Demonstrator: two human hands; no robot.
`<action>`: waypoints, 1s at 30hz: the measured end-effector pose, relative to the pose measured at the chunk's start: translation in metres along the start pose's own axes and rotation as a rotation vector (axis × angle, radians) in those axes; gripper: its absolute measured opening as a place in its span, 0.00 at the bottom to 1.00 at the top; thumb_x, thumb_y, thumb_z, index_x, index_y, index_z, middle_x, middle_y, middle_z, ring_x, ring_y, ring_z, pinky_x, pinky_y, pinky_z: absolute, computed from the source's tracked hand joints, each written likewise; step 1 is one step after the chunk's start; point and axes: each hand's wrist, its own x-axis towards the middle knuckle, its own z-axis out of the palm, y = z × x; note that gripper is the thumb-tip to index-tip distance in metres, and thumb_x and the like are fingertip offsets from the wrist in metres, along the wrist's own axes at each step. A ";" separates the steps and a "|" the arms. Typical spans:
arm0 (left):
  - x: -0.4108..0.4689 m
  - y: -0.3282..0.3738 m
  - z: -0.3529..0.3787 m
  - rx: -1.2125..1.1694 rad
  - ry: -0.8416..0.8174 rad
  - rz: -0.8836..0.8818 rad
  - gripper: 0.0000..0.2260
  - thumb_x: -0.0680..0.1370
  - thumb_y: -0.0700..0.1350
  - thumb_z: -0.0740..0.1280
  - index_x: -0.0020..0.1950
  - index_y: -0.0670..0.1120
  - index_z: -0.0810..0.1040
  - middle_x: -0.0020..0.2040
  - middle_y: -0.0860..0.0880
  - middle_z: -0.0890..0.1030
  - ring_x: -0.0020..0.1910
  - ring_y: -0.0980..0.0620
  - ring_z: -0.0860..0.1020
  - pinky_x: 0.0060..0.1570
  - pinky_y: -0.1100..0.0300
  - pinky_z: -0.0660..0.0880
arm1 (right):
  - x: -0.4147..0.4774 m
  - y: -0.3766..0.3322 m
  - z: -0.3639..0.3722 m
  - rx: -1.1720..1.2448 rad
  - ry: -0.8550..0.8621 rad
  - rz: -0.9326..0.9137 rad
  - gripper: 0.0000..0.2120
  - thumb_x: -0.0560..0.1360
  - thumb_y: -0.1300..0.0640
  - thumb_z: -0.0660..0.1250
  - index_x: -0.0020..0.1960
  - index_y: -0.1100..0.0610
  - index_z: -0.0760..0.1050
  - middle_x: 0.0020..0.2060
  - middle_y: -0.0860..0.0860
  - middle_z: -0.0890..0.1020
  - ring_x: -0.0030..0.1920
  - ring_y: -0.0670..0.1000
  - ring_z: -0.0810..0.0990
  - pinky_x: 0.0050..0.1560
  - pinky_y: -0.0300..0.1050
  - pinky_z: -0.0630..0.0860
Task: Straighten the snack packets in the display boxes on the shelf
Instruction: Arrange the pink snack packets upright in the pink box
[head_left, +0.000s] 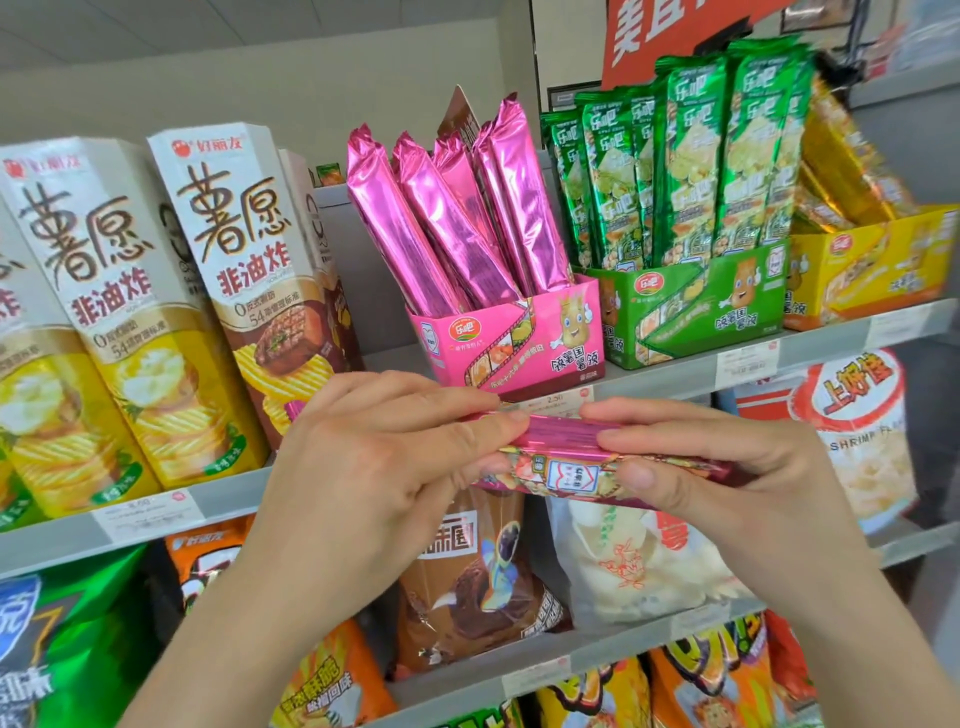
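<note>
We see a grey shelf (234, 496) running across the view, higher at the right. On its left part stand tall chip cartons (234, 291), white above and yellow or brown below, packed side by side.

To the right of them, three display boxes sit in a row on the same shelf. The green display box (691, 317) is in the middle, and its green packets (691, 171) stand close together and nearly upright. The yellow display box (872, 270) is just beside it at the far right, and its yellow packets (852, 161) lean to the left behind the green ones. The pink display box (509, 338) is the leftmost of the three. Its pink packets (447, 218) fan out, several of them tilted to the left and the rightmost ones steeper.

On the shelf below, we make out a brown bag (478, 587) and a white bag (639, 561).

In front of the shelf edge, just below the pink display box, both hands hold a loose pink packet (561, 441) lying level. The left hand (384, 457) has its grip on the packet's left end, with the fingers laid over the top. The right hand (727, 467) has its grip on the right part, fingers above and the thumb pressed on the printed front. The packet is outside any box.
</note>
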 end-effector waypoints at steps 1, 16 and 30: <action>-0.001 -0.001 0.000 -0.007 -0.002 -0.003 0.12 0.78 0.51 0.65 0.59 0.53 0.83 0.56 0.56 0.83 0.53 0.51 0.81 0.48 0.48 0.75 | 0.000 0.001 -0.001 0.009 0.006 -0.009 0.10 0.64 0.55 0.75 0.45 0.53 0.86 0.48 0.48 0.87 0.51 0.49 0.85 0.43 0.40 0.82; 0.015 0.032 -0.005 -0.038 -0.205 -0.056 0.19 0.81 0.57 0.57 0.72 0.60 0.71 0.59 0.60 0.81 0.50 0.54 0.83 0.36 0.54 0.79 | 0.013 -0.006 -0.003 0.068 0.098 -0.097 0.13 0.71 0.46 0.72 0.51 0.52 0.84 0.40 0.48 0.86 0.35 0.41 0.82 0.35 0.31 0.76; 0.005 0.038 0.033 -0.813 -0.036 -0.327 0.21 0.77 0.48 0.67 0.69 0.57 0.70 0.57 0.57 0.81 0.55 0.57 0.80 0.50 0.65 0.75 | 0.033 -0.021 0.011 0.072 0.125 -0.125 0.09 0.63 0.58 0.77 0.43 0.57 0.84 0.38 0.50 0.87 0.37 0.46 0.85 0.38 0.35 0.79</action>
